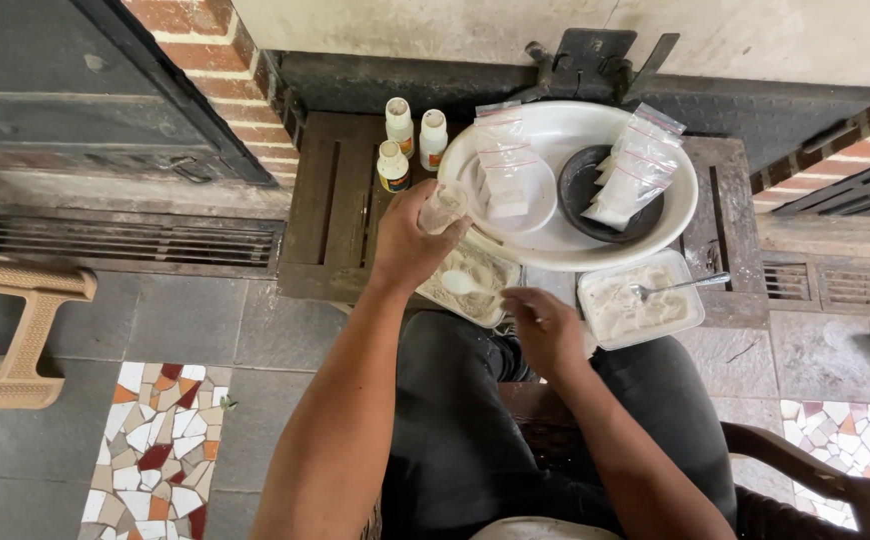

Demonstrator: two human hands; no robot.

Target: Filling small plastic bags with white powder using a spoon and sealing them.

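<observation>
Head view: left hand (407,240) is gripping a small clear bag (444,208), holding it up just above the near-left tub (467,283) of pale powder. Right hand (545,328) is pinching the handle of a white spoon (460,284), its bowl sitting in that powder. To the right, a second tub (641,300) of white powder is carrying a metal spoon (677,287). Farther off, a big white basin (563,250) is holding sealed bags (506,170) on a white plate and more bags in a dark bowl (587,190). Three small white bottles (410,140) are standing left of the basin on a wooden stand (330,210).
</observation>
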